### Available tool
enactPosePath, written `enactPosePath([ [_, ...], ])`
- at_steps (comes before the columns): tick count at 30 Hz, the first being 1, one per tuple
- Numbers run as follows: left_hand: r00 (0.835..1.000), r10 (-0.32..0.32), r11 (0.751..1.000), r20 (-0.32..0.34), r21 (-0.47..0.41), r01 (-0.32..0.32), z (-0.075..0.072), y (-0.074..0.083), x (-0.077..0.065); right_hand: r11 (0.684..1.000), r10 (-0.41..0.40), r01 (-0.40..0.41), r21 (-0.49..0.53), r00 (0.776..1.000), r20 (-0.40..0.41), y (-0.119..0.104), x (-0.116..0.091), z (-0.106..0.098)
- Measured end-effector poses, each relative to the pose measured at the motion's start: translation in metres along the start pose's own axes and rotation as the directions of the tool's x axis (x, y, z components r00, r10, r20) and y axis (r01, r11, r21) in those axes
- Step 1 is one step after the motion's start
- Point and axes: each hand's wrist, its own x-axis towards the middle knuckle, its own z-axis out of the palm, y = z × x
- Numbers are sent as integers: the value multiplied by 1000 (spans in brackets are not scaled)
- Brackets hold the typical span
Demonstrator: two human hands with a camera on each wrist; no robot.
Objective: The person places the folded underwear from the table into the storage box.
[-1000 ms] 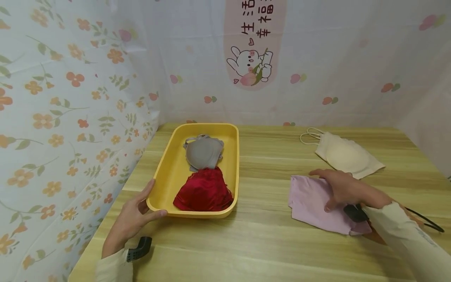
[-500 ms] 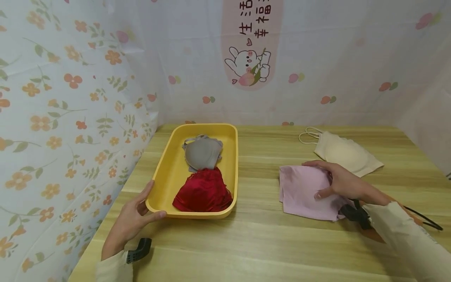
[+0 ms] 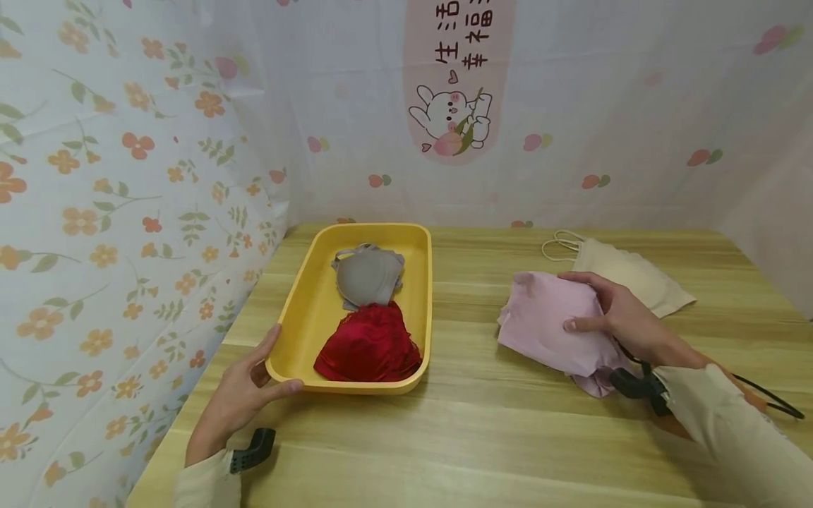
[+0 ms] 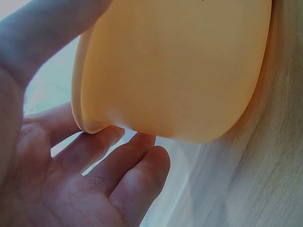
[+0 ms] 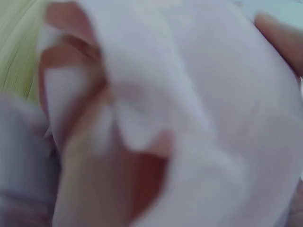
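In the head view my left hand (image 3: 238, 398) grips the near left corner of a yellow tray (image 3: 427, 296), thumb along the front rim and fingers at the left side. The left wrist view shows the fingers (image 4: 142, 177) bent against the tray's outer wall (image 4: 175, 71). My right hand (image 3: 625, 317) holds a folded lilac garment (image 3: 546, 324) over the table, thumb on its near face and the other fingers mostly behind it. Close up, the pale garment (image 5: 208, 94) is blurred in the right wrist view. Inside the tray lie a grey bra (image 3: 368, 275) and a dark red satin bra (image 3: 368, 346).
A cream bra top (image 3: 625, 275) with thin straps lies at the back right, just behind my right hand. Floral cloth hangings (image 3: 127, 212) border the wood-grain table (image 3: 470, 437) on the left and at the back. A dark cable (image 3: 768, 395) trails by the right wrist.
My right hand has lifted the lilac garment and brought it a little leftward and away from me; its face now tilts up and its lower edge droops. My left hand and the tray stay put.
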Motion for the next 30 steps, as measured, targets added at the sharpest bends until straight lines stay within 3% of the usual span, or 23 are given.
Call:
enactPosePath([
  [8, 1000, 12, 1000, 3, 6, -12, 0, 2, 2, 967, 33, -26, 254, 999, -25, -13, 6, 4],
  [15, 1000, 29, 1000, 9, 2, -29, 0, 1, 1, 887, 88, -90, 453, 996, 27, -35, 9, 8],
  [21, 1000, 17, 1000, 8, 4, -17, 1, 0, -1, 854, 76, -88, 512, 996, 44, -51, 14, 12],
  [30, 1000, 11, 1000, -2, -13, -11, 1, 3, -1, 876, 76, -103, 471, 994, 75, -77, 29, 14],
])
